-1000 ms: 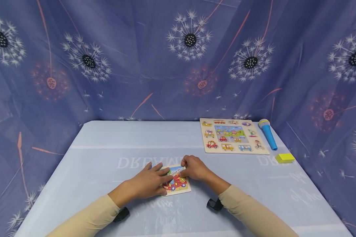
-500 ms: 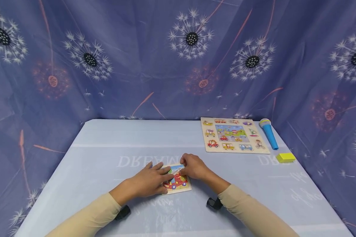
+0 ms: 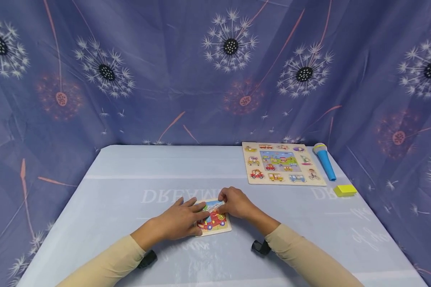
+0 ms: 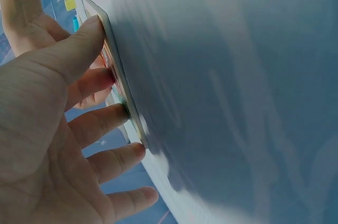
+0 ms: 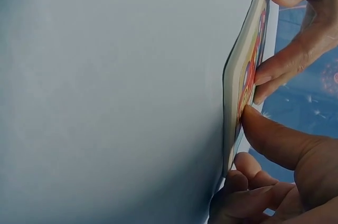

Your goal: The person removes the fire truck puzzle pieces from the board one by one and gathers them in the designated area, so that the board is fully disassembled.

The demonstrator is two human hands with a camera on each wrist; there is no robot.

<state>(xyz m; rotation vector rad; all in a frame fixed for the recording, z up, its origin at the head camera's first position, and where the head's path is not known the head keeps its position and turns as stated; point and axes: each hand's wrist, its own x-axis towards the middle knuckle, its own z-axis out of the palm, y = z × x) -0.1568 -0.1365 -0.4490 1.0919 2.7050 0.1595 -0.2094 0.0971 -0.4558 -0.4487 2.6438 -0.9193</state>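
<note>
A small square wooden puzzle (image 3: 219,223) with a red fire truck picture lies flat on the table before me. My left hand (image 3: 179,220) spreads its fairly straight fingers over the puzzle's left part. In the left wrist view, the thumb (image 4: 87,44) and several fingertips touch the puzzle's face and edge. At the far right corner is my right hand (image 3: 237,203), its thumb on the picture and its fingers curled by the edge. The right wrist view shows that thumb (image 5: 269,134) pressing the face and the bent fingers (image 5: 237,182) at the board's end. Both hands partly cover the picture.
A larger wooden vehicle puzzle board (image 3: 255,179) lies at the back right. Beside it are a blue toy microphone (image 3: 325,162) and a yellow block (image 3: 344,191). A purple dandelion-print curtain (image 3: 186,79) stands behind the pale cloth-covered table (image 3: 129,171).
</note>
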